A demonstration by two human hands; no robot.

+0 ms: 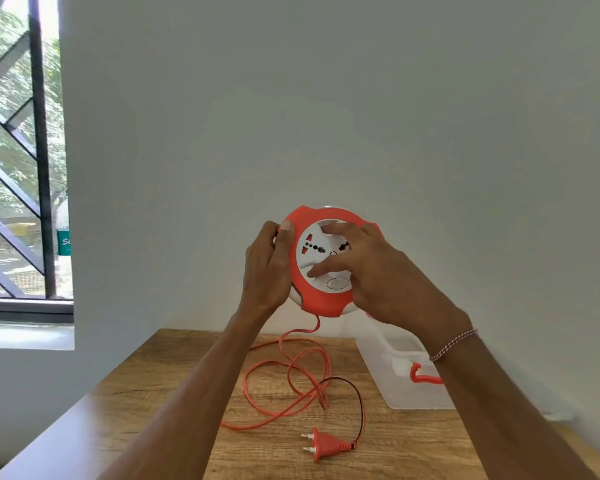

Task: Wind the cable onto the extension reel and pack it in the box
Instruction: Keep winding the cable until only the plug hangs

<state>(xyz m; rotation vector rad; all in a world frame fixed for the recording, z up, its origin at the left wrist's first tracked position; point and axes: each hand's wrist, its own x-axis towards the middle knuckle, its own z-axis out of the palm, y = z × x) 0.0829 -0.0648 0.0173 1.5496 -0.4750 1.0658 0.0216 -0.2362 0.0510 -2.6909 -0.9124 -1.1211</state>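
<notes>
I hold a round orange and white extension reel (321,299) up in the air above the table. My left hand (265,268) grips its left rim. The fingers of my right hand (371,271) press on the white socket face in the middle. An orange cable (284,386) hangs from the reel's bottom and lies in loose loops on the wooden table (153,410). Its end turns into thin black and red wires that reach an orange two-pin plug (321,444) lying near the front. A clear plastic box (395,372) with an orange latch stands to the right, partly behind my right forearm.
A white wall rises straight behind the table. On the left is a window (18,150) with dark bars and a sill. The table's left edge runs diagonally toward me.
</notes>
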